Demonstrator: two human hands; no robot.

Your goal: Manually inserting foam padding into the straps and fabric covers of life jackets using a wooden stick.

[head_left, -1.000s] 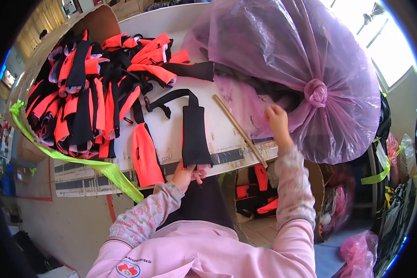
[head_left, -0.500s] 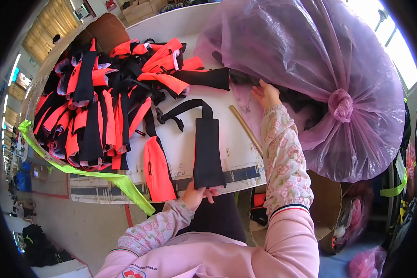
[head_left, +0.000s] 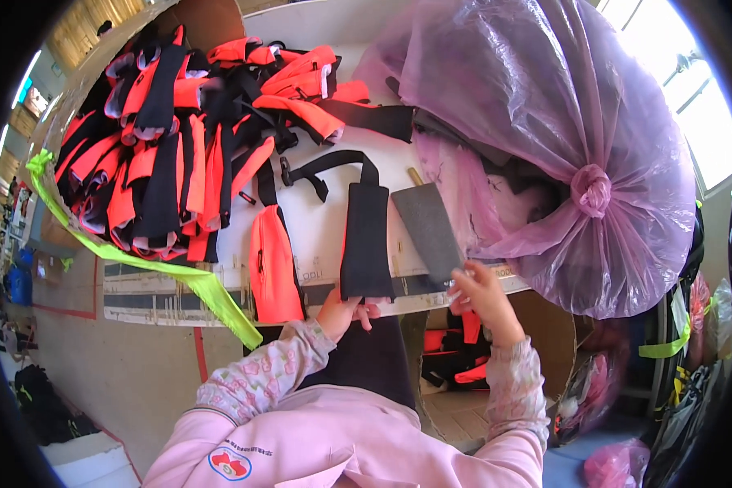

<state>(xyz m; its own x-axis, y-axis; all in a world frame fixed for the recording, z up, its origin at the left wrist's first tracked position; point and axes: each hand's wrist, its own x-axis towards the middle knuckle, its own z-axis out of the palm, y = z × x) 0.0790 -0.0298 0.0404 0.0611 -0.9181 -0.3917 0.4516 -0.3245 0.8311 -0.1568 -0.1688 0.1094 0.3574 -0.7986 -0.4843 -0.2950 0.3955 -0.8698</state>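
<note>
A black fabric pouch with a strap and buckle lies on the white table, its lower end at the front edge. My left hand grips that lower end, fingers partly hidden under it. My right hand pinches the near end of a flat grey tapered panel, just right of the pouch. The panel covers most of a thin wooden stick. Left of the black pouch lies an orange and black pouch with a zipper.
A large pile of orange and black pouches fills the left of the table, beside a yellow-green strip. A torn, knotted purple plastic bag covers the right. Below stands a cardboard box with orange and black pieces.
My right hand has drawn back from the purple bag's opening toward me, bringing out the grey panel. My left hand stays at the black pouch's lower end. The view has shifted slightly.
</note>
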